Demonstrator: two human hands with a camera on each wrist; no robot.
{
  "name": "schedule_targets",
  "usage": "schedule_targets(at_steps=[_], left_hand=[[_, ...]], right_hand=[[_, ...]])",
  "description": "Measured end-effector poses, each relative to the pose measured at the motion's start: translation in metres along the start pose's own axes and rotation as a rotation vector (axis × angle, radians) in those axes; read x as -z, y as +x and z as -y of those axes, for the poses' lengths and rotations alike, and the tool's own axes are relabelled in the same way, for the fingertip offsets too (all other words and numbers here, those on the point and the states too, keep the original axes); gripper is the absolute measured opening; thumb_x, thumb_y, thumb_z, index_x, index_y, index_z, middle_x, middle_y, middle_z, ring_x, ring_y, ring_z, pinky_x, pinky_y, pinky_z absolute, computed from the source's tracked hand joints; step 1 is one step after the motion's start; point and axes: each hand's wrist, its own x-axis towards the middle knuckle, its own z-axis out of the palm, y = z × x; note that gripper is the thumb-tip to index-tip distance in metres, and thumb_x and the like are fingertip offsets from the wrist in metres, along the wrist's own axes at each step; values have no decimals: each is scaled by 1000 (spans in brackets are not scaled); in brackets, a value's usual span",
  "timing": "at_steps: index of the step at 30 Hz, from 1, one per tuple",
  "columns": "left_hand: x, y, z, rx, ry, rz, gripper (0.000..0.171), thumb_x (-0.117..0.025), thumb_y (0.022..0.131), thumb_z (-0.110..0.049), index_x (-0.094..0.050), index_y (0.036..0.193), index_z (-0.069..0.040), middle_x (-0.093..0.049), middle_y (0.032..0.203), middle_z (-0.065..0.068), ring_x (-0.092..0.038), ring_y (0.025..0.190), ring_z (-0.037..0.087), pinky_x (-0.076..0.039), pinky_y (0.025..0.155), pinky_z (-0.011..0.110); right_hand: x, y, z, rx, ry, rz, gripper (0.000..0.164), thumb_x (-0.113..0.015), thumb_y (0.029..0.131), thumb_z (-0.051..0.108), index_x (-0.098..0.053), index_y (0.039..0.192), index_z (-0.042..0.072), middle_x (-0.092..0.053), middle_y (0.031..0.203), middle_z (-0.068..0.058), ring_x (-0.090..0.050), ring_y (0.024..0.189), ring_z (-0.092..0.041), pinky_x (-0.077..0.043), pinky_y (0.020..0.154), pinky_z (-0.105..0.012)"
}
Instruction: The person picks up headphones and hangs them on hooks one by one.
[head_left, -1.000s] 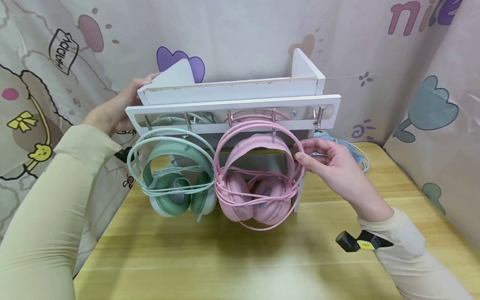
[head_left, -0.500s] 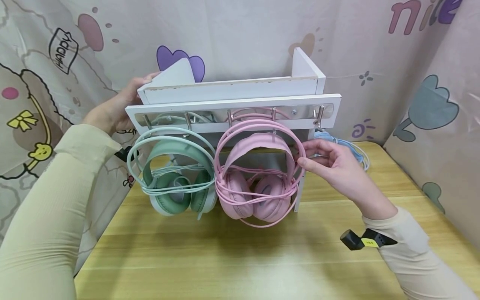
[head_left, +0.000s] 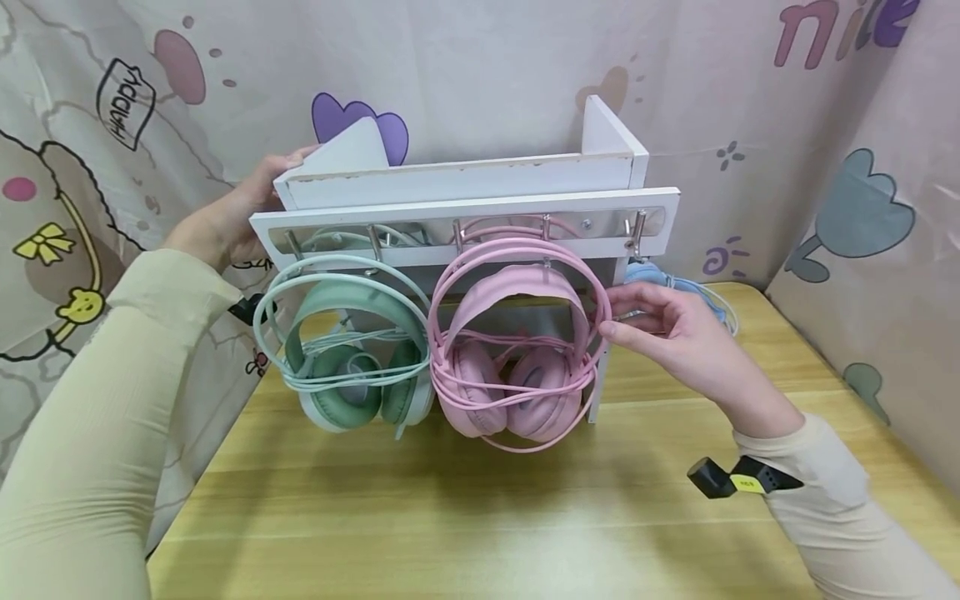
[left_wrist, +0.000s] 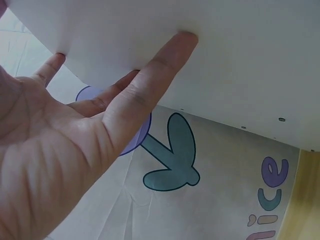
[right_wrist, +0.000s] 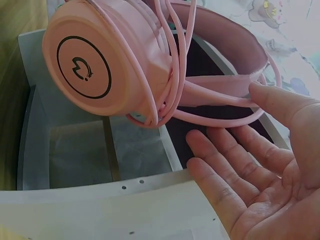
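Observation:
Pink headphones (head_left: 536,398) hang by their headband from the hooks of a white wooden rack (head_left: 480,202), their cable wound around them. My right hand (head_left: 678,337) is at their right side. Thumb tip and fingertips touch or nearly touch the headband, the fingers loosely spread in the right wrist view. Green headphones (head_left: 347,400) hang on the hooks to the left, also with a wound cable. My left hand (head_left: 243,212) rests against the rack's left side. In the left wrist view its straight fingers (left_wrist: 150,82) press the white panel (left_wrist: 240,60) and reach its edge.
A light-blue corded thing (head_left: 651,273), partly hidden, lies behind the rack's right end. A bare hook (head_left: 639,229) sits at the bar's right end. The rack stands on a wooden table (head_left: 450,533). Printed curtains (head_left: 495,75) close off the back and sides.
My right hand draws slightly to the right, its thumb sliding toward the headband's outer edge. The pink headphones settle slightly upward. The left hand and green headphones stay still.

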Motion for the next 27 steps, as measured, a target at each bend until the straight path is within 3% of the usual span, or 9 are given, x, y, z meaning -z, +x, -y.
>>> schedule_targets(at_steps=[8,15,27], left_hand=[[1,-3,1,22,44,-57,62,-38,104,-61,-22,164,-59,-39,150,1,-44,126,26,-60,86,40],[1,-3,1,16,49,-60,63,-38,104,-61,-21,164,-58,-39,151,0,-42,127,27,-60,87,39],[3,-2,2,17,27,-59,63,-39,103,-60,-23,164,-57,-40,150,0,-43,127,27,-60,88,39]], right_hand=[[5,-2,-7,40,-21,21,30,-72,104,13,-70,132,4,-74,124,10,-78,104,-6,-60,90,-20],[15,-6,-14,44,-64,3,27,-71,105,14,-72,131,8,-74,124,13,-77,104,-5,-59,89,-17],[34,-8,-30,-66,-118,-32,28,-68,107,22,-69,132,9,-76,115,16,-74,100,-1,-59,84,-17]])
